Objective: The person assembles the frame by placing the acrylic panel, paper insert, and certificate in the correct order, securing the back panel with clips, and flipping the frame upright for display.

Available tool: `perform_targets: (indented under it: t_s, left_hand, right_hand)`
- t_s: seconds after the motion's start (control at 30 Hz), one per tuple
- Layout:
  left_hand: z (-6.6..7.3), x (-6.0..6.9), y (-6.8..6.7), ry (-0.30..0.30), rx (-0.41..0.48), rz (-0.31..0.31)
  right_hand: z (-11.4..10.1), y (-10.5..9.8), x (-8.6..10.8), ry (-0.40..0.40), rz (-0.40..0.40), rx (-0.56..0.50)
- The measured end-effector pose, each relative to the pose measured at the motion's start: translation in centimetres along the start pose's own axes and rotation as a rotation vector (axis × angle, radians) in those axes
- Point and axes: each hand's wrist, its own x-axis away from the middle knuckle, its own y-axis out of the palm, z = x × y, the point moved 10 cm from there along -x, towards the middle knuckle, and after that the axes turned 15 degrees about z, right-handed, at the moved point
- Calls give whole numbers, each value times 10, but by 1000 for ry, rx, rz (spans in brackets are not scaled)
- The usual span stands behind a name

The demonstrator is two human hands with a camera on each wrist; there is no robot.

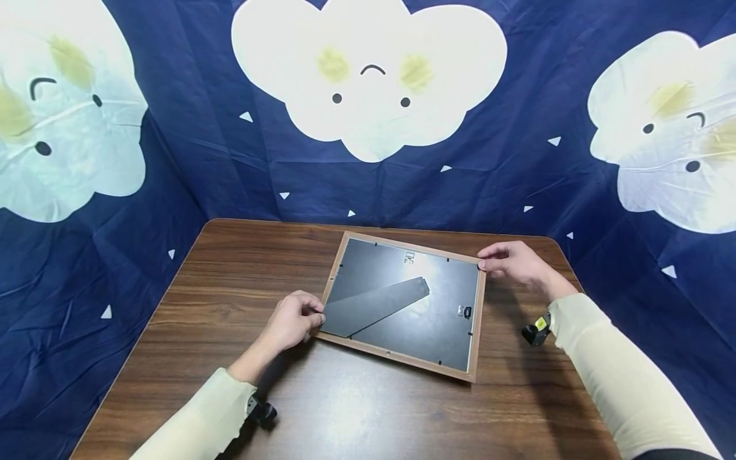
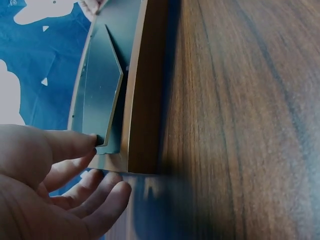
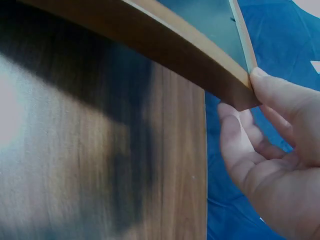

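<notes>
A wooden picture frame (image 1: 443,313) is held tilted over the table, its dark backing facing up. Across the backing runs a tapered easel stand (image 1: 376,308), whose angled end shows in the head view. My left hand (image 1: 290,321) grips the frame's near left corner, thumb by the stand's end and fingers underneath, as the left wrist view shows. At the far right corner, my right hand (image 1: 519,264) pinches the frame between thumb and fingers. In the right wrist view, that corner of the frame (image 3: 200,67) is off the tabletop. The frame's front is hidden.
A dark wood-grain table (image 1: 230,281) lies under the frame, its rounded far edge close to a blue curtain (image 1: 190,160) printed with white clouds. Each wrist wears a small black camera, such as the one on the right wrist (image 1: 536,331).
</notes>
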Motion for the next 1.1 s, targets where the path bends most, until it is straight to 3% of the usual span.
perform_targets:
  t_s: [0.17, 0.4, 0.63, 0.9, 1.1]
  left_hand:
    - [0, -2, -4, -14, -15, -9]
    - [-1, -6, -8, -25, -18, -16]
    - [-2, -8, -9, -35, 14, -34]
    - [-4, -6, -7, -82, 83, -61]
    - [-2, -6, -10, -77, 76, -42]
  right_hand:
    - [-7, -1, 1, -17, -28, 8]
    - [-18, -6, 1, -47, -7, 53]
    - [-33, -11, -2, -129, 8, 103]
    - [-52, -17, 1, -195, 87, 98]
    - [-63, -23, 1, -248, 144, 116]
